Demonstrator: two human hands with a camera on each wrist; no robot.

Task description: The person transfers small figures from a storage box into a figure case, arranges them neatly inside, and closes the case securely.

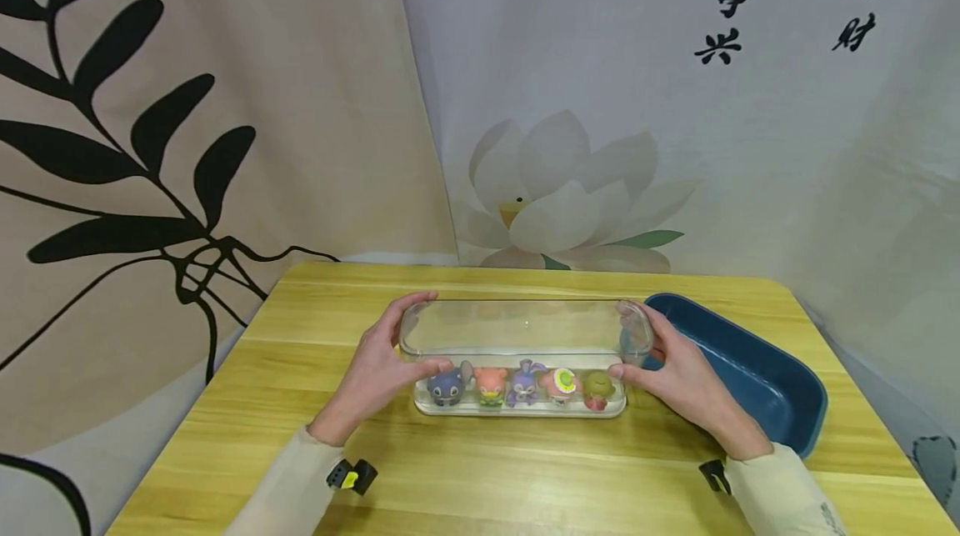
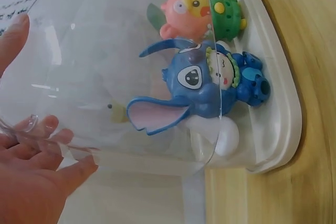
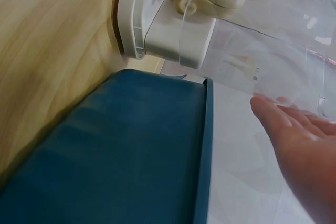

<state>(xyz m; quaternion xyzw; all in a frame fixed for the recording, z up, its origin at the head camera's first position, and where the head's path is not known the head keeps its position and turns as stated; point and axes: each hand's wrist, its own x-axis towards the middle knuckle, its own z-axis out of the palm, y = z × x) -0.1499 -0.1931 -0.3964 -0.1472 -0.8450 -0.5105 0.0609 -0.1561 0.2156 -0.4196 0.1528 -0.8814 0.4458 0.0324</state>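
A clear plastic cover [image 1: 517, 328] is held by its two ends, my left hand [image 1: 378, 365] gripping one and my right hand [image 1: 678, 373] the other. Below it lies a long white base [image 1: 519, 410] carrying a row of several small cartoon figurines. At the left end of the row is a blue big-eared figurine [image 2: 197, 82]; beside it sits a pink one [image 2: 186, 17] with a green lower part. A purple figurine [image 1: 523, 384] is in the middle. In the left wrist view, the cover's rim crosses in front of the figurines, apart from the base.
A dark blue rectangular tub [image 1: 813, 403] stands at the right, its near-left side partly behind my right hand. Everything rests on a wooden table [image 1: 480, 478]. Printed cloth [image 1: 315, 102] hangs behind the table's far edge.
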